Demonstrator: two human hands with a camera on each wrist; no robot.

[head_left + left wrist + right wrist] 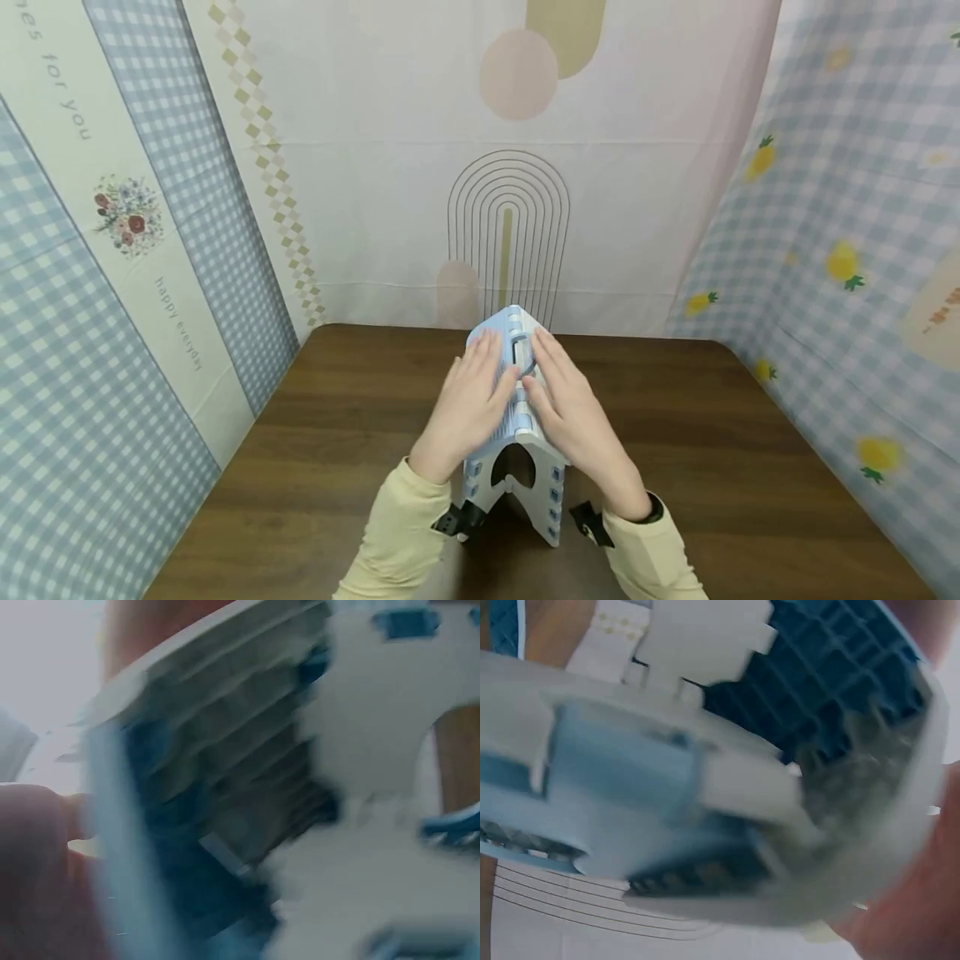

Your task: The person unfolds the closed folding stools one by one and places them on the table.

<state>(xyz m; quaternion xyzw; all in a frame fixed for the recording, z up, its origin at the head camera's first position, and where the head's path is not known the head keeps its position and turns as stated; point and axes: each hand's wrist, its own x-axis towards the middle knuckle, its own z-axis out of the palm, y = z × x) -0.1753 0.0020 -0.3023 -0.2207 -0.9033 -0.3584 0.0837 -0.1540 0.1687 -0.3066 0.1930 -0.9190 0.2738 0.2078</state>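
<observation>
A light-blue and white plastic folding step stool [543, 504] stands partly folded in front of me, its two top halves meeting at a hinged ridge. My left hand [467, 407] lies on the left slope of the top, fingers straight. On the right slope rests my right hand [576, 408], its fingers also straight. The thumbs lie near the ridge, beside the slot of the carrying handle. The left wrist view catches the stool's ribbed underside and a white end panel [367, 697], blurred. Blue and white hinge parts [630, 765] fill much of the right wrist view.
The stool stands on a dark brown wooden table [337, 442] with rounded far corners. Behind the table hangs a pale printed cloth [375, 208]. Blue checked cloths [75, 350] hang at both sides. Each wrist carries a black strap [592, 523].
</observation>
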